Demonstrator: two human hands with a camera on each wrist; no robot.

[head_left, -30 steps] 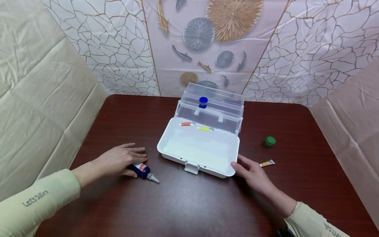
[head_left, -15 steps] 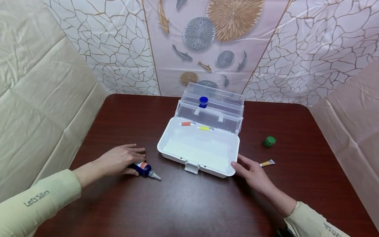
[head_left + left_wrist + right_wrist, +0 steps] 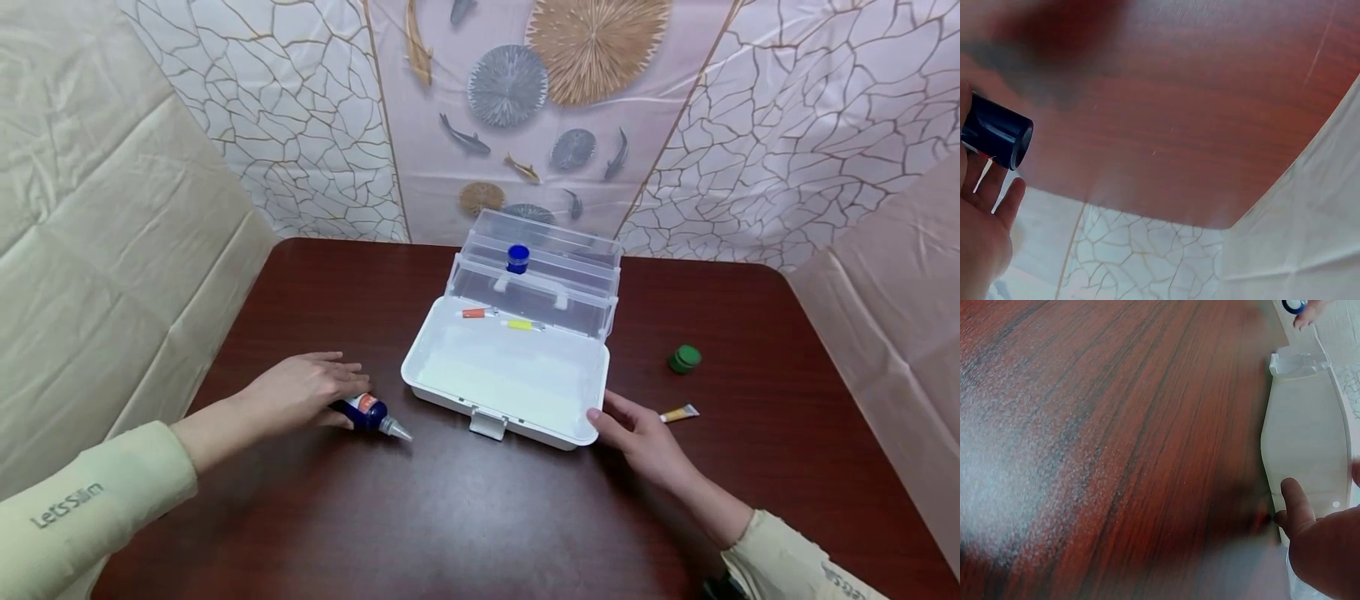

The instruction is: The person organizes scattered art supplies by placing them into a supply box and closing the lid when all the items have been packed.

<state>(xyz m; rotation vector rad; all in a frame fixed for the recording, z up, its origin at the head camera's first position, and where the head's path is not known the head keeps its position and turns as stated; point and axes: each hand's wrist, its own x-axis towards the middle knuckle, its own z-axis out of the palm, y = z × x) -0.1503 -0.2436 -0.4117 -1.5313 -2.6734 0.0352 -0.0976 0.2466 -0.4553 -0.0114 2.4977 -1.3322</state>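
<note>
My left hand point(image 3: 303, 390) grips a dark blue bottle point(image 3: 369, 413) with an orange-and-white label and a clear pointed nozzle, tilted toward the front right. Its dark base end point(image 3: 999, 132) shows between thumb and fingers in the left wrist view. To its right stands an open white storage box point(image 3: 517, 383) with clear fold-out trays point(image 3: 540, 287). My right hand point(image 3: 643, 435) holds the box's front right corner, thumb on the rim and other fingers partly hidden by the side. In the right wrist view, fingers point(image 3: 1299, 506) press the box's outer wall point(image 3: 1304, 434).
An orange tube point(image 3: 474, 313) and a yellow tube point(image 3: 521, 325) lie at the back inside the box. A blue jar point(image 3: 517, 258) sits in a clear tray. On the table point(image 3: 465, 517), a green jar point(image 3: 684, 359) and a small yellow-orange tube point(image 3: 679, 413) are right of the box.
My left hand and the bottle have shifted slightly up and the bottle a little right, with a shadow under the nozzle now. My right hand stays at the box corner.
</note>
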